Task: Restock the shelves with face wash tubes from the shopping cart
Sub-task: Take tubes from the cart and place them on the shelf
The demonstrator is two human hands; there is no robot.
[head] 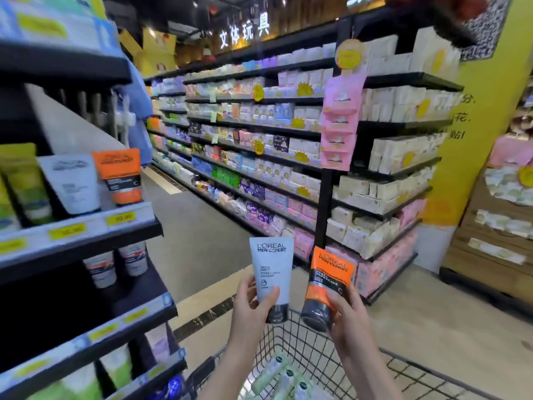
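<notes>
My left hand grips a grey face wash tube by its lower part, cap down, above the cart. My right hand grips an orange and black face wash tube, tilted slightly, beside the grey one. Below them the black wire shopping cart holds several pale green tubes. On the left shelf stand a matching grey tube and an orange tube above yellow price tags.
Lower left shelves carry more tubes. A long aisle shelf of boxed goods runs across the aisle, with pink hanging packs at its end. A yellow pillar stands at right. Grey floor lies between.
</notes>
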